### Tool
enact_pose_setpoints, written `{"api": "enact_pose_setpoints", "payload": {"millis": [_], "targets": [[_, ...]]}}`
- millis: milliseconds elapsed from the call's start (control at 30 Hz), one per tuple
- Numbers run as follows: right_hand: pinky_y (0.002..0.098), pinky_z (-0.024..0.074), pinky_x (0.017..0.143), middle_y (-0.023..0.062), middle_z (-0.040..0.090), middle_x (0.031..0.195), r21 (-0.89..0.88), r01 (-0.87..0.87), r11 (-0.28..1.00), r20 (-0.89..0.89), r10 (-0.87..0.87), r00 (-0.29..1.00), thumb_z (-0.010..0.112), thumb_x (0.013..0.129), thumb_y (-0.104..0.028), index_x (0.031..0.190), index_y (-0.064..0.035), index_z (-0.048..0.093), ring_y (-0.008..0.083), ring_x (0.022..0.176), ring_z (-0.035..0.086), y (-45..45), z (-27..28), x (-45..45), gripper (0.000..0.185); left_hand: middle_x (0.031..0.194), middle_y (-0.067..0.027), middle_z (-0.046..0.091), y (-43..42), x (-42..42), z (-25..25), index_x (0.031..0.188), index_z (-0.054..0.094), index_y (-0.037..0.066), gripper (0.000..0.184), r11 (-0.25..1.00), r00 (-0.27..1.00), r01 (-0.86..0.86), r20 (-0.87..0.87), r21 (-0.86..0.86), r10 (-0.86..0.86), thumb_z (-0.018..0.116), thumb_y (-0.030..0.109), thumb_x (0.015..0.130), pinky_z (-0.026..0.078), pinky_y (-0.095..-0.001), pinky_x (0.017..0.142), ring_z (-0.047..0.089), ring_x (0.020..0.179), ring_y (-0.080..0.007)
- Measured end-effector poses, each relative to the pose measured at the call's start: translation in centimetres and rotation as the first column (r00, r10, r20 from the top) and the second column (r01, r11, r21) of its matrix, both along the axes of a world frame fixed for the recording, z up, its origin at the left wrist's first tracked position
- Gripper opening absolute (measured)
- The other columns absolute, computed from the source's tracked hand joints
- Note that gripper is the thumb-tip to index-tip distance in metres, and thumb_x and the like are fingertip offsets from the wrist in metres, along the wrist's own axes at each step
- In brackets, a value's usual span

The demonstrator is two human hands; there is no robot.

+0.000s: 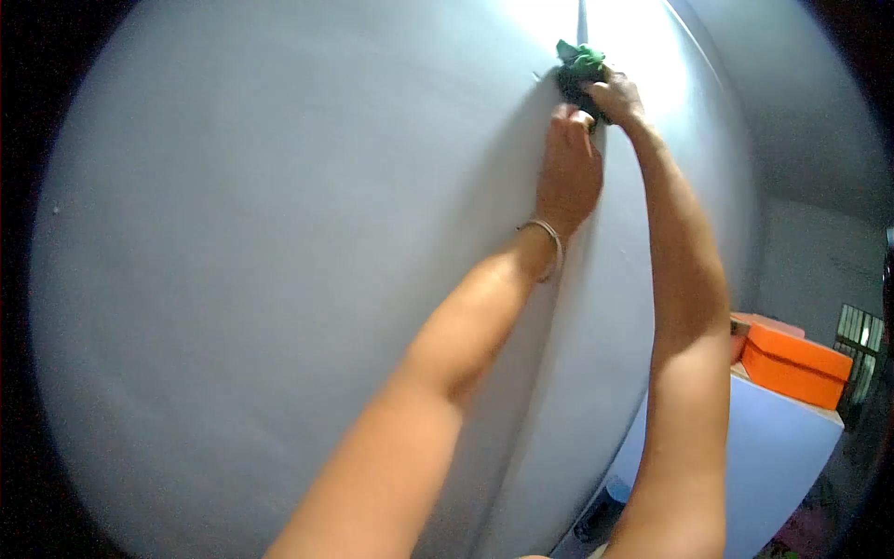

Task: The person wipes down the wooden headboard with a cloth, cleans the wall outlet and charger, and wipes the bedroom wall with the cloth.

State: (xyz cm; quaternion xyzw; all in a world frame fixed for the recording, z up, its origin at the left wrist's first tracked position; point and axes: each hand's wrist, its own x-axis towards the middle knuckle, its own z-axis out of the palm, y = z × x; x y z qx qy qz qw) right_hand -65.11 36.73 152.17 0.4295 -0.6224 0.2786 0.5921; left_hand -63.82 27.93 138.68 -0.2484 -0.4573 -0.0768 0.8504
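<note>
A crumpled dark green cloth is held up against the grey wall, high in the view beside a vertical cord or seam. My right hand grips the cloth from its right side, with the fingers curled into it. Just below, my left hand is raised with its fingertips at the lower end of the cloth; what they pinch there is too small to make out. A thin bangle circles my left wrist.
An orange box rests on top of a pale blue cabinet at the right. Behind it, a barred window shows at the far right. A dark blue object is low between the wall and my right arm.
</note>
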Motion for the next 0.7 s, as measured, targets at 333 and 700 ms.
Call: {"api": "enact_pose_setpoints", "payload": {"millis": [333, 700], "targets": [[0.0385, 0.0487, 0.081, 0.0228, 0.061, 0.101, 0.223, -0.353, 0.909, 0.006, 0.361, 0.933, 0.057, 0.080, -0.007, 0.107, 0.0042, 0.054, 0.0319, 0.091, 0.062, 5.2, -20.7, -1.2, 0.029, 0.107, -0.0172, 0.053, 3.2, 0.6, -4.5, 0.108, 0.051, 0.003, 0.035, 0.988, 0.943, 0.032, 0.323, 0.150, -0.080, 0.045, 0.029, 0.086, 0.040, -0.0416, 0.092, 0.050, 0.106, -0.0322], [0.0314, 0.0460, 0.086, 0.0069, 0.056, 0.107, -0.535, -0.646, 0.545, 0.718, 0.696, -0.007, 0.067, 0.074, -0.015, 0.117, -0.0005, 0.048, 0.0168, 0.099, 0.055, 8.8, -45.1, 5.4, 0.049, 0.097, -0.0164, 0.064, 5.9, 9.5, -24.1, 0.101, 0.064, 0.006, 0.041, 0.990, 0.338, 0.093, 0.939, -0.106, 0.069, 0.046, 0.040, 0.090, 0.048, -0.0395, 0.079, 0.062, 0.091, -0.0320]]}}
